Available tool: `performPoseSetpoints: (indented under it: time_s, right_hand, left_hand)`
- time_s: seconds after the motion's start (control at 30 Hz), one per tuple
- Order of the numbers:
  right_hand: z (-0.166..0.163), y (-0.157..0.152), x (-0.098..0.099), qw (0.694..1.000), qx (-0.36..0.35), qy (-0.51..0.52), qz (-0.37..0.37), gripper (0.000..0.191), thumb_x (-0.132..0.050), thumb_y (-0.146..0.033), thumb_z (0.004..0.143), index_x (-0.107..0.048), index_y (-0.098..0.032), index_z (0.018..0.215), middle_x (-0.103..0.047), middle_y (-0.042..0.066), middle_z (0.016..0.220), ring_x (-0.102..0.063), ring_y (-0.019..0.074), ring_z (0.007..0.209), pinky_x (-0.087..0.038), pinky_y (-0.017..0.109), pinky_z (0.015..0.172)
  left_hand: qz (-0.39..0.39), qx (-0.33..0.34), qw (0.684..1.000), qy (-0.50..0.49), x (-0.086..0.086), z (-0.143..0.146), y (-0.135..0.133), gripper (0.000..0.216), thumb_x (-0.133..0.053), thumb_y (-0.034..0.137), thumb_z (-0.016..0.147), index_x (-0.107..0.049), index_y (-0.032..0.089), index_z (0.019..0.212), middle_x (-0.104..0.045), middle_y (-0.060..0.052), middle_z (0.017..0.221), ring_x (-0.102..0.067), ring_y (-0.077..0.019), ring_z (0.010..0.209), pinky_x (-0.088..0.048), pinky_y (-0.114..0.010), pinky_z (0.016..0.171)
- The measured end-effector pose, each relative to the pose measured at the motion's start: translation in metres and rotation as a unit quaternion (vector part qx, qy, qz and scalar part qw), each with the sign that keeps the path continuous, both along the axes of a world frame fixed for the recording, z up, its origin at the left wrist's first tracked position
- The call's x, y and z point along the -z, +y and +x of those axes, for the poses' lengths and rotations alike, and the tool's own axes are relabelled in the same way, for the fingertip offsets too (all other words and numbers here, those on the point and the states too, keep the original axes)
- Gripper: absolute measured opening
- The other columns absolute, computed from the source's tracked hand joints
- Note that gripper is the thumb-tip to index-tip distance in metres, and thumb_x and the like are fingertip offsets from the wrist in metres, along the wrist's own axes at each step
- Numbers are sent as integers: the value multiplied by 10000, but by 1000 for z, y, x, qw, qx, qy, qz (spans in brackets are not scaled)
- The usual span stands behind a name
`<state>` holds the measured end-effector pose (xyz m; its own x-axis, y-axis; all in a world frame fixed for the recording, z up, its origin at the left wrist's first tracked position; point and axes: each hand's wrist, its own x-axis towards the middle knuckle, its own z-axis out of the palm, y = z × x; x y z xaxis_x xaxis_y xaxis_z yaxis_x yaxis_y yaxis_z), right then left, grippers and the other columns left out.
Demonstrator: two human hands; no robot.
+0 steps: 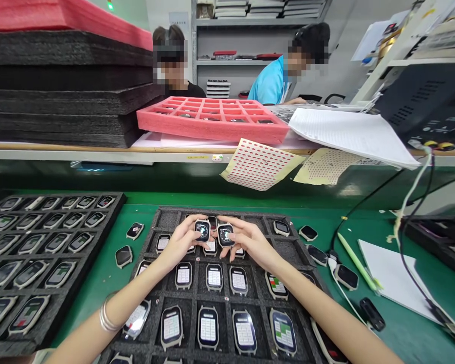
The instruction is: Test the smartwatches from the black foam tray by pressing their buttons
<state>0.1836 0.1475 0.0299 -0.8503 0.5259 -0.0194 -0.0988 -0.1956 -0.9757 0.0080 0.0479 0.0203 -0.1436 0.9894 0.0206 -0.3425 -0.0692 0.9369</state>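
Two grips: left hand (179,243) pinching one smartwatch (202,230), right hand (249,241) pinching another smartwatch (225,235).
Beneath: black foam tray (174,210).

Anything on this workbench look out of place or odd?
Yes. Loose black smartwatches lie on the green bench mat outside the black foam tray, not in compartments, and a red-dotted sticker sheet droops over the pale shelf edge.
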Motion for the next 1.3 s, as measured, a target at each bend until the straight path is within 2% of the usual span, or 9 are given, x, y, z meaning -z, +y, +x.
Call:
performPoseSetpoints:
  time_s: [0.2,0.43,0.7,0.8,0.87,0.93,1.03,1.2,1.3]
  right_hand:
    - [0,1,3,1000,-1,1,6,527,-616,-265,831,-452,-148,1318,-669,85,878,-696,233,642,-542,249,468]
    - [-1,0,4,999,15,-15,38,531,-659,-332,831,-469,-142,1289,-669,127,985,-686,202,585,-530,237,437]
    - [6,3,-9,989,-64,-56,120,733,-694,-232,785,-286,-179,1392,-650,72,925,-673,201,701,-560,288,567]
    - [18,22,-12,943,-44,-146,295,578,-661,-238,800,-416,-190,1321,-639,78,948,-651,205,682,-549,326,602]
    - [28,40,-12,874,-6,-198,445,476,-677,-264,782,-522,-200,1228,-595,94,1063,-630,229,771,-531,361,697]
    - [40,59,-8,807,14,-232,543,419,-670,-306,790,-561,-198,1181,-560,91,1079,-586,261,913,-485,380,815]
    - [54,81,2,763,27,-263,590,415,-621,-372,827,-563,-174,1187,-543,92,997,-544,281,974,-451,394,854]
    - [62,87,9,747,30,-272,606,525,-596,-454,842,-510,-183,1284,-541,116,1059,-513,306,1014,-423,440,881]
    - [53,79,4,740,28,-263,618,434,-537,-432,900,-528,-200,1266,-541,115,1142,-478,298,1079,-377,439,938]
  left_hand:
    - [13,3,1000,2,4,-3,-1,364,-529,166,767,-512,169,1130,-647,-79,984,-643,-235,894,-543,-311,669]
    - [19,13,1000,6,8,-3,-1,372,-539,163,774,-493,170,1143,-652,-77,957,-641,-220,888,-537,-290,666]
    - [16,21,1000,-2,4,-3,-2,411,-537,145,754,-480,163,1160,-649,-86,974,-639,-235,900,-536,-317,687]
    - [8,26,1000,-1,1,-1,-3,398,-553,149,752,-491,154,1145,-651,-92,949,-639,-244,901,-535,-318,678]
    - [6,23,1000,3,-1,0,-3,380,-583,181,770,-495,156,1139,-647,-89,929,-637,-244,907,-537,-312,671]
    - [7,19,1000,8,-1,1,-3,362,-615,239,789,-503,155,1123,-640,-85,905,-639,-239,893,-541,-306,656]
    - [9,16,1000,12,0,1,-2,383,-654,316,786,-513,150,1101,-631,-79,870,-646,-227,839,-547,-300,623]
    - [14,11,1000,25,3,-2,0,419,-677,365,769,-522,138,1085,-637,-82,844,-649,-221,801,-550,-292,591]
    - [12,10,999,41,3,-2,-1,434,-642,394,790,-501,136,1109,-649,-96,864,-654,-228,807,-556,-306,598]
